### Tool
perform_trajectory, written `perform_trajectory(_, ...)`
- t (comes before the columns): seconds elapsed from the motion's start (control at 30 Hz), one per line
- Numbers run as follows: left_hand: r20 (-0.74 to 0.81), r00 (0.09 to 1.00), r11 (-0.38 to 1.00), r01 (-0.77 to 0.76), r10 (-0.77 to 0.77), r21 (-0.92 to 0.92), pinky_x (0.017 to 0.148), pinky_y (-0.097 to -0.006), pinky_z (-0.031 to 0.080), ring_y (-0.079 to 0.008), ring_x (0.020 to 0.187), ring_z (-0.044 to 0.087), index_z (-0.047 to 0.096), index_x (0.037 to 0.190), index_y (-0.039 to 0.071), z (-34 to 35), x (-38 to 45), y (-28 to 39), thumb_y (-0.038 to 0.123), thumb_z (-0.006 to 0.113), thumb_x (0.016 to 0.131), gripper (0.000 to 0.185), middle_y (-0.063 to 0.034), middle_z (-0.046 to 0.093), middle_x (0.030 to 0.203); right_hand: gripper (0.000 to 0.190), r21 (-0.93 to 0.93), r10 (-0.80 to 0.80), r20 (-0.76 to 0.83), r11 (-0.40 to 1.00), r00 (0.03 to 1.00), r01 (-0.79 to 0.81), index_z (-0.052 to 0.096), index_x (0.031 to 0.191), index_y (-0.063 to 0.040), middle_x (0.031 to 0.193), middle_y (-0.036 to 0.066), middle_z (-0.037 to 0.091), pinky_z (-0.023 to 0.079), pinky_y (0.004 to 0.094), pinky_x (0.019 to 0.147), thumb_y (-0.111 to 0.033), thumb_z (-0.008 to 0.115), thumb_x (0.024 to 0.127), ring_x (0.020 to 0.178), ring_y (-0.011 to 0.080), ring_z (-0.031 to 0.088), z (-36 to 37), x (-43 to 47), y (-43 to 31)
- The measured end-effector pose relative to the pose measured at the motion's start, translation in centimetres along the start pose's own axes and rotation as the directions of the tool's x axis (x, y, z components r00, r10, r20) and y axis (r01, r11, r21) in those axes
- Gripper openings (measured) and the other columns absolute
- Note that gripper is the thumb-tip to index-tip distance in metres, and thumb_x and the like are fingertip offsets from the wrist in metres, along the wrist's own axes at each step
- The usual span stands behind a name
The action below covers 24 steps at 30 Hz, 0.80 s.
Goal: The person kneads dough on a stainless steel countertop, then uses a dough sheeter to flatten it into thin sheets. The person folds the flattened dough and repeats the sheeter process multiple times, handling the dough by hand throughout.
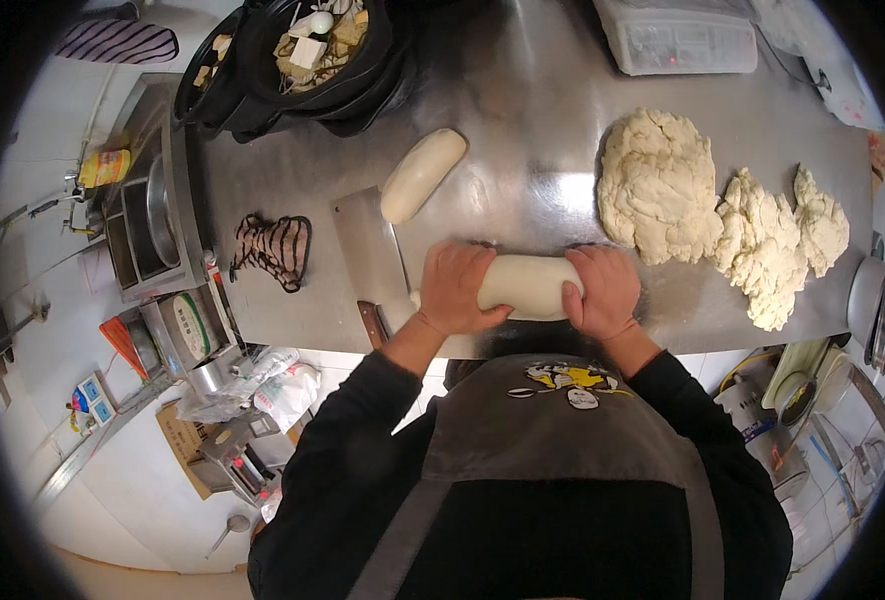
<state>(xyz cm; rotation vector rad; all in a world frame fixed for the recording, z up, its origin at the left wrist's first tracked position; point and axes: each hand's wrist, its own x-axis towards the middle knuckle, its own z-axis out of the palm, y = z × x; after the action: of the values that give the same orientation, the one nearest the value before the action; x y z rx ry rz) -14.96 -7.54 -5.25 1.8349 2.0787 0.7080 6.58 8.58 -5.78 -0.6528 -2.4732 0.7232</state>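
My left hand [457, 289] grips the left end of a thick, smooth roll of pale dough [532, 287] near the front edge of a steel worktable [517, 135]. On the roll's right end is my right hand [602, 291], its fingers wrapped round it. A smaller smooth dough log [423, 176] lies slanted beyond my left hand. Its lower end is beside the blade of a cleaver [373, 251], whose wooden handle points towards me. Right of the roll rests a large rough dough mass [658, 184], with craggier dough pieces [763, 240] further right.
A crumpled striped cloth [272, 250] lies left of the cleaver. Black bowls [251, 112] of mixed food stand at the back left. A clear plastic container [682, 49] is at the back right. Beyond the table's left end is a steel sink [165, 281].
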Motion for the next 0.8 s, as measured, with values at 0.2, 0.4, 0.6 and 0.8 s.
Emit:
perform_trajectory(0.2, 0.037, 0.998, 0.999, -0.054, 0.054, 0.0, 0.093, -0.0446, 0.045, -0.0347, 0.1, 0.065, 0.066, 0.115, 0.007, -0.3, 2.3, -1.6, 0.04, 0.084, 0.063, 0.064, -0.0122, 0.07, 0.108, 0.028, -0.047, 0.088, 0.07, 0.995, 0.994, -0.084, 0.072, 0.096, -0.008, 0.088, 0.014, 0.07, 0.051, 0.0477, 0.076, -0.033, 0.062, 0.088, 0.085, 0.0339, 0.066, 0.6, 1.4, 0.7)
perform_trajectory(0.4, 0.482, 0.838, 0.966, 0.201, -0.257, 0.165, 0.091, -0.044, 0.051, -0.0351, 0.101, 0.069, 0.069, 0.112, 0.001, -4.6, 5.2, 3.0, 0.057, 0.083, 0.07, 0.071, -0.0199, 0.071, 0.106, 0.051, -0.144, 0.355, 0.401, 0.935, 0.845, -0.324, 0.074, 0.1, -0.006, 0.094, 0.018, 0.074, 0.054, 0.0487, 0.081, -0.052, 0.052, 0.096, 0.093, 0.0373, 0.069, -2.4, 4.4, -1.8)
perform_trajectory(0.6, 0.148, 0.974, 0.982, 0.156, -0.17, 0.102, 0.085, -0.0457, 0.053, -0.0347, 0.099, 0.069, 0.072, 0.093, -0.001, 1.3, 4.1, 9.3, 0.049, 0.076, 0.077, 0.053, -0.0209, 0.073, 0.102, 0.039, 0.225, 0.062, 0.171, 0.969, 0.983, -0.1, 0.073, 0.106, -0.004, 0.11, 0.018, 0.072, 0.05, 0.0467, 0.094, -0.037, 0.056, 0.095, 0.106, 0.039, 0.064, 0.5, 2.8, -6.8)
perform_trajectory(0.8, -0.361, 0.931, 0.997, -0.036, 0.056, 0.063, 0.102, -0.0437, 0.041, -0.0301, 0.119, 0.057, 0.063, 0.121, 0.007, 7.2, -3.4, 10.4, 0.031, 0.063, 0.084, 0.044, -0.0137, 0.064, 0.122, 0.07, 0.034, -0.257, 0.029, 0.966, 0.966, 0.256, 0.054, 0.134, 0.002, 0.142, 0.028, 0.046, 0.022, 0.063, 0.118, -0.032, 0.065, 0.074, 0.136, 0.0498, 0.036, 0.9, -5.2, -8.5)
